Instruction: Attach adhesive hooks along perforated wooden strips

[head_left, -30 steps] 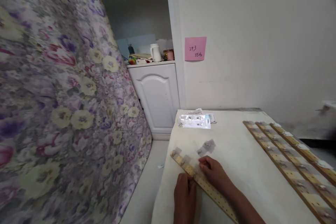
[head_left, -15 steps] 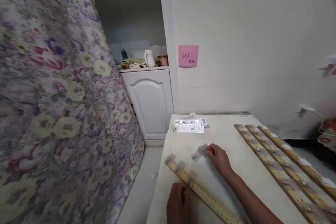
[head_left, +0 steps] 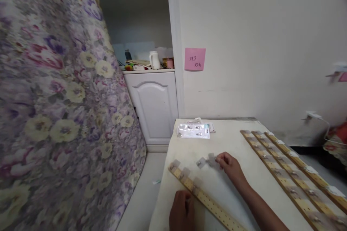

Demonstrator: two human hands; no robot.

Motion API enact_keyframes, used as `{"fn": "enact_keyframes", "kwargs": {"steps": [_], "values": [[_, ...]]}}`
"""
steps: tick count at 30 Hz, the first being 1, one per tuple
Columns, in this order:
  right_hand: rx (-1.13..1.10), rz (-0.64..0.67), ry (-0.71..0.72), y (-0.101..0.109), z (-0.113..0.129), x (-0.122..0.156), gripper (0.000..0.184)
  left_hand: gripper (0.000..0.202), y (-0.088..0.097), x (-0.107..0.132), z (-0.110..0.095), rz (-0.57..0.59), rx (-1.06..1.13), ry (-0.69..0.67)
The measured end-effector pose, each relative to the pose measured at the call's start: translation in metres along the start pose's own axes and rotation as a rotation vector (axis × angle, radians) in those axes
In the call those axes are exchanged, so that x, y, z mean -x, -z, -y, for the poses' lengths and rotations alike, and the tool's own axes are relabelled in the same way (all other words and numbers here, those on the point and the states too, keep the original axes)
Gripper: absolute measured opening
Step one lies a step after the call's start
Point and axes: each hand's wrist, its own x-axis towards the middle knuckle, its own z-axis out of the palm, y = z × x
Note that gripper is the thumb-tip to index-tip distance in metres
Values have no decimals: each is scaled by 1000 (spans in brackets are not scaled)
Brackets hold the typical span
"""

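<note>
My right hand (head_left: pixel 230 166) is closed in a pinch on the edge of a small clear square (head_left: pixel 212 159), just above the table. Beside it, on the left, lies another clear square with a metal hook (head_left: pixel 201 163). A pale perforated wooden strip (head_left: pixel 214 204) runs slantwise across the near part of the table, with several clear squares fixed along its far end. My left hand (head_left: pixel 181 209) is closed at the strip's left edge, its fingertips curled out of sight; whatever they hold, if anything, is hidden.
Clear blister packs (head_left: pixel 193 130) lie at the table's back left. On the right, several wooden strips (head_left: pixel 282 166) carry rows of clear squares and metal hooks. A floral curtain (head_left: pixel 67 97) hangs at left, a white cabinet (head_left: pixel 153 108) and wall behind.
My right hand has moved slightly right and down with its clear square, widening the space from the other square. My left hand stays beside the strip. The view has shifted slightly.
</note>
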Motion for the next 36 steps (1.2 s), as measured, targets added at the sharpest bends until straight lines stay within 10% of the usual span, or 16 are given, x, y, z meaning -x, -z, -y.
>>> {"fn": "enact_keyframes", "kwargs": {"steps": [16, 27, 36], "values": [[-343, -13, -282, 20, -1, 51, 30, 21, 9, 19, -28, -18, 82, -61], [23, 220, 171, 5, 40, 95, 20, 41, -15, 33, -40, 272, 759, 159], [208, 353, 425, -2, 38, 110, 21, 43, -20, 34, -34, 305, 902, 326]]}}
